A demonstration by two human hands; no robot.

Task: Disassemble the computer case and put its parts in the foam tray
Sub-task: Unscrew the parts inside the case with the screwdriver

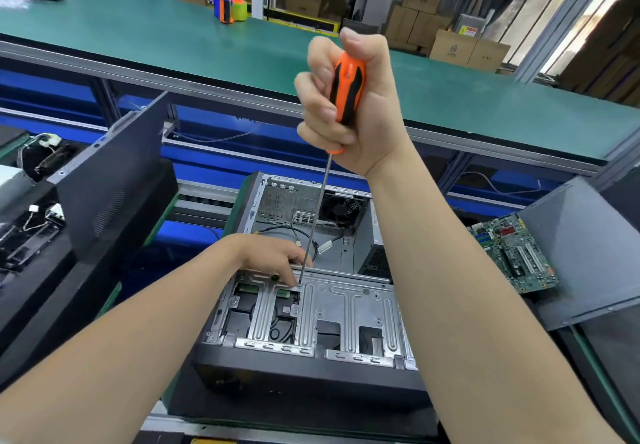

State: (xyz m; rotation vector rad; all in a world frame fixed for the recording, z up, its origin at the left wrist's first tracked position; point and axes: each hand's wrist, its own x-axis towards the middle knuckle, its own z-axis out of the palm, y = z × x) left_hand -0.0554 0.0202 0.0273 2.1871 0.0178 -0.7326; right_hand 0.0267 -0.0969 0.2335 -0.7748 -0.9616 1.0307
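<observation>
The computer case lies open on the green bench. The right hand clenches an orange screwdriver, tip on its drive cage; the left hand touches there, grip unclear. A motherboard lies to the right. Behind, a higher bench carries a tape dispenser, before cardboard boxes.

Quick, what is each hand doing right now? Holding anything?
Left hand: fingers down on the drive cage beside the screwdriver tip; a grip cannot be told.
Right hand: closed round the screwdriver handle.
</observation>
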